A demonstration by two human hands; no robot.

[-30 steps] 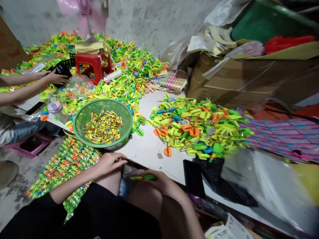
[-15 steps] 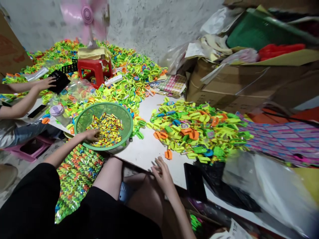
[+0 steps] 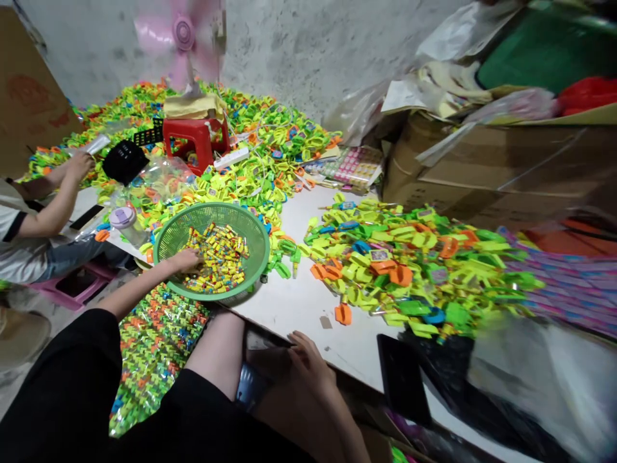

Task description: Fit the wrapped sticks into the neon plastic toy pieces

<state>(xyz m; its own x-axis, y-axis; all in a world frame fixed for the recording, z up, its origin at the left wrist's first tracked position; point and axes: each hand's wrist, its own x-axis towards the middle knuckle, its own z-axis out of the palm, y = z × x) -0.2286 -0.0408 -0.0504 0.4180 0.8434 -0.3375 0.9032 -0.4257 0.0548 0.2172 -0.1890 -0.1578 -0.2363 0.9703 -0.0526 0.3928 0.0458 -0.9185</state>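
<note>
My left hand reaches into the green mesh basket and lies on the small yellow wrapped pieces inside; its fingers curl into them, and what they grip is hidden. My right hand rests at the near edge of the white table, fingers bent, with nothing visible in it. A heap of yellow, green and orange plastic toys lies on the table to the right of the basket.
A second person at the left reaches a hand toward a black basket. A red stool and a pink fan stand in the far toy pile. A black phone lies near the edge. Cardboard boxes stand at the right.
My left hand left my lap and went into the green basket. My right hand let go of the green-yellow piece, rose to the table edge, then dropped slightly back.
</note>
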